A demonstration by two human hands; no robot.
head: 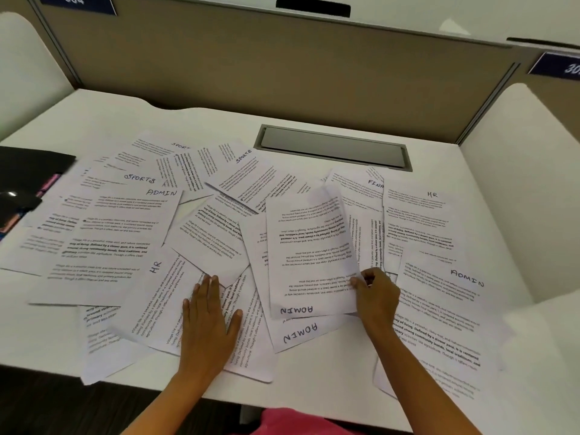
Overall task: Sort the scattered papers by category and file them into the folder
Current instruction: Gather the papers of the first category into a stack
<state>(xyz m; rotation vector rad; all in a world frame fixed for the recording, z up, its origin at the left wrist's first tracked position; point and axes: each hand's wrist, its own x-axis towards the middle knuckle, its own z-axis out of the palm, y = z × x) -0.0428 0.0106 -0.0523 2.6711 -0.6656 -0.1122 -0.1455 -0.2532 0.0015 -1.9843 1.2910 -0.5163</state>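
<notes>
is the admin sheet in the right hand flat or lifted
Partly lifted: the right hand pinches the white printed sheet marked ADMIN at its edge, and its far edge curls upward.

Black folder point(34, 164) cut off at left edge, blue numbered sign point(558, 65) clipped at right, white FINA-marked sheet point(361, 196) half covered, print blurred.
</notes>
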